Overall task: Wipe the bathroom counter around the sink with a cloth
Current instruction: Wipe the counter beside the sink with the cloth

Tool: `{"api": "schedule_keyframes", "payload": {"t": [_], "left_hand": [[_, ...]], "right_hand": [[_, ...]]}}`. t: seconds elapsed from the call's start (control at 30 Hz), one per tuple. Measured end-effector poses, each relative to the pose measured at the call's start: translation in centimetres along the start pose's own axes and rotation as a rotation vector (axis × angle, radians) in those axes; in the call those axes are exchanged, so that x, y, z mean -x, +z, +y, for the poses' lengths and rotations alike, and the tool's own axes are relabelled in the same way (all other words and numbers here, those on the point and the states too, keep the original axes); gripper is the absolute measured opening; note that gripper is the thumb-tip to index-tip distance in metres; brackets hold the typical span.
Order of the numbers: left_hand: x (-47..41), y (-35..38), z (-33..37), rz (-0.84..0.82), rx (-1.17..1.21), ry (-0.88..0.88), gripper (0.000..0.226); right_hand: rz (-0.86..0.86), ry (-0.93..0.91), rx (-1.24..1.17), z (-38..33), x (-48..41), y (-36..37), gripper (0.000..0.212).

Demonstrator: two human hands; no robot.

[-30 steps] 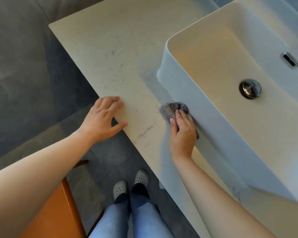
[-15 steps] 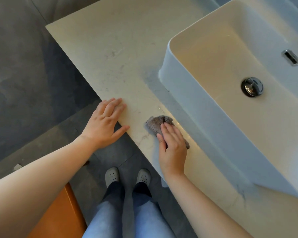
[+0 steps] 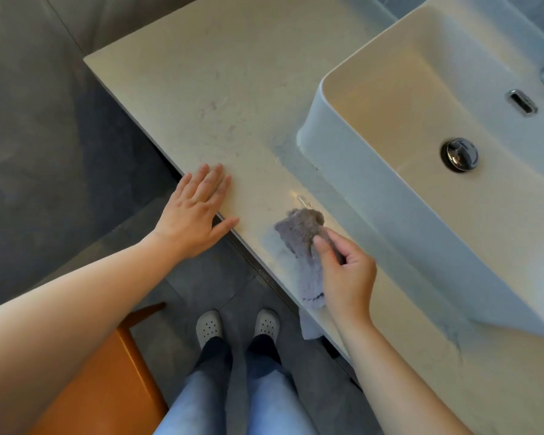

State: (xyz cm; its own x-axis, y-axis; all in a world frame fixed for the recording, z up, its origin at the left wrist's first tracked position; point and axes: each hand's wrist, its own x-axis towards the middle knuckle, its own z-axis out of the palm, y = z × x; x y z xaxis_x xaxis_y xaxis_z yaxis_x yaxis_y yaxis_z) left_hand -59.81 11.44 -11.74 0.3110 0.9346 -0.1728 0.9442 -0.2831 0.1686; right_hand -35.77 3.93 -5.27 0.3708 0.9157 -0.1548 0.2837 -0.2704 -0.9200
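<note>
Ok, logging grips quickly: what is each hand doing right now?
Left hand: open, flat on the counter edge.
Right hand: closed, pinching the grey cloth.

Single head-worn wide-angle view, looking steeply down from above the counter's [image 3: 226, 73] front edge. Close range. Sink [image 3: 358, 189] at right, floor [image 3: 44, 120] left, wearer's shoes [image 3: 209, 328] at bottom.

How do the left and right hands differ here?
The left hand lies flat with straight fingers and holds nothing; the right hand pinches the cloth. The left hand rests at the counter edge; the right hand is nearer the sink. Both are bare.
</note>
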Motion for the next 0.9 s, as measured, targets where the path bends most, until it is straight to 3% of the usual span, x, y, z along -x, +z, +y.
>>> {"api": "schedule_keyframes", "payload": {"t": [0.1, 0.3, 0.57, 0.9], "left_hand": [[0.1, 0.2, -0.1, 0.006, 0.003, 0.01, 0.084], [0.1, 0.5, -0.3, 0.02, 0.007, 0.018, 0.082], [0.0, 1.1, -0.4, 0.022, 0.001, 0.018, 0.08], [0.0, 1.1, -0.5, 0.037, 0.011, 0.034, 0.08]], "right_hand": [[0.123, -0.146, 0.18, 0.4, -4.0, -0.3, 0.027], [0.114, -0.304, 0.5, 3.8, -7.6, 1.7, 0.029], [0.184, -0.327, 0.478, 4.2, -8.5, 4.3, 0.028], [0.053, -0.336, 0.495, 4.2, -2.7, 5.4, 0.027]]}}
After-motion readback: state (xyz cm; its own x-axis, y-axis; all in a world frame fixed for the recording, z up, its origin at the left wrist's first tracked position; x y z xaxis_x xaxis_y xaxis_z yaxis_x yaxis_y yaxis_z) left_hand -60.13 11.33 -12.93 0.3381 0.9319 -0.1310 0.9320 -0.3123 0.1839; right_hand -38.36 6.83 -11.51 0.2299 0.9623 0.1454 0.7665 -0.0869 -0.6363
